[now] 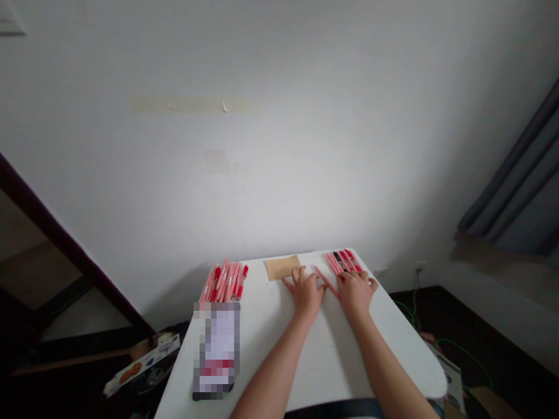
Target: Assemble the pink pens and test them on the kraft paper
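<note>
My left hand (305,290) lies on the white table (262,343) with its fingers stretched out toward a tan paper envelope (283,267). A single pink pen (326,283) lies slanted between my two hands. My right hand (357,288) rests beside it, fingers curled near the pen's lower end; whether it grips the pen is unclear. Just beyond the right hand sits a small group of pink and red pens (342,261), one of them dark. A larger pile of pink pens with red caps (225,280) lies at the table's left.
A flat box (217,349) with a blurred face lies on the table's left front. A printed carton (142,364) sits on the dark floor to the left. Green cables (454,346) run over the floor at the right. A white wall stands behind; grey curtains (519,192) hang at the right.
</note>
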`<action>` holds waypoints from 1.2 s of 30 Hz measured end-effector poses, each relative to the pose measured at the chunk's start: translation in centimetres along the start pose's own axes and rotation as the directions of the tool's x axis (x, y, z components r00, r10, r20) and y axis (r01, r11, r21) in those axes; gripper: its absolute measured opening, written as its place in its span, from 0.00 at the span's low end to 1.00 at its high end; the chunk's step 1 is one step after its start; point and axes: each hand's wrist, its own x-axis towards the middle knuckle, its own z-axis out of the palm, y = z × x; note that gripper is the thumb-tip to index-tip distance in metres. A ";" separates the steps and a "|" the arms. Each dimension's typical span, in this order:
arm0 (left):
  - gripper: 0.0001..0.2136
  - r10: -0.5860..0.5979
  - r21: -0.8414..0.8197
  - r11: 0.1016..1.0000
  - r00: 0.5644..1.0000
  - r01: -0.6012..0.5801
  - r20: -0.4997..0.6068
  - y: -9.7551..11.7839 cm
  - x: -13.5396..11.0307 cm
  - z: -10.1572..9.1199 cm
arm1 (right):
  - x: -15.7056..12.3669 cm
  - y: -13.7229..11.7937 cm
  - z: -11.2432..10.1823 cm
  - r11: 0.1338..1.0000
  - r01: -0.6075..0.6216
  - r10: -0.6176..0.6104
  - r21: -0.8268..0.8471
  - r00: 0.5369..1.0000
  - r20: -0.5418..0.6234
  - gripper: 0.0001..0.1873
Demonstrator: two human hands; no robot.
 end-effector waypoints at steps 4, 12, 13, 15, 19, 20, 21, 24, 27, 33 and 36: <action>0.14 -0.015 0.010 1.000 1.000 0.014 0.016 0.4 0.4 0.3 | 0.0 -0.4 -0.4 0.998 -0.012 0.013 -0.060 1.000 0.015 0.16; 0.13 -0.022 0.013 1.000 0.999 0.022 0.036 1.3 1.2 0.6 | -0.1 -0.5 -0.8 0.991 -0.029 0.030 -0.127 1.000 0.001 0.14; 0.12 -0.017 0.008 1.000 0.999 0.017 0.039 1.4 1.3 0.6 | -0.1 -0.5 -0.8 0.992 -0.031 0.032 -0.125 0.999 -0.001 0.14; 0.12 -0.003 -0.002 1.000 0.999 0.003 0.045 1.5 1.5 0.7 | -0.1 -0.4 -0.7 0.992 -0.034 0.034 -0.119 0.999 -0.004 0.14; 0.12 0.022 -0.015 1.000 0.999 -0.021 0.037 1.7 1.8 1.1 | 0.0 -0.2 -0.6 0.994 -0.030 0.031 -0.103 1.000 -0.001 0.14; 0.12 0.026 -0.020 0.999 0.999 -0.025 0.034 1.7 1.9 1.2 | 0.0 -0.2 -0.6 0.994 -0.030 0.031 -0.101 1.000 0.000 0.14; 0.12 0.028 -0.026 0.999 0.999 -0.027 0.032 1.8 2.0 1.4 | 0.0 -0.2 -0.6 0.995 -0.030 0.031 -0.099 1.000 0.002 0.14; 0.12 0.025 -0.038 0.999 0.999 -0.024 0.025 2.0 2.3 1.8 | 0.0 -0.2 -0.7 0.995 -0.031 0.031 -0.098 1.000 0.002 0.14; 0.13 0.015 -0.042 0.999 1.000 -0.014 0.015 2.2 2.6 2.0 | 0.1 -0.2 -0.6 0.994 -0.041 0.041 -0.100 0.999 -0.001 0.14; 0.14 -0.025 -0.059 0.998 1.000 0.025 0.009 2.2 2.9 2.1 | 0.1 -0.2 -0.4 0.993 -0.058 0.060 -0.104 0.998 0.014 0.14; 0.15 -0.015 -0.065 0.998 1.000 0.015 0.008 2.0 2.8 2.1 | 0.1 -0.3 -0.5 0.993 -0.057 0.059 -0.106 0.998 0.015 0.14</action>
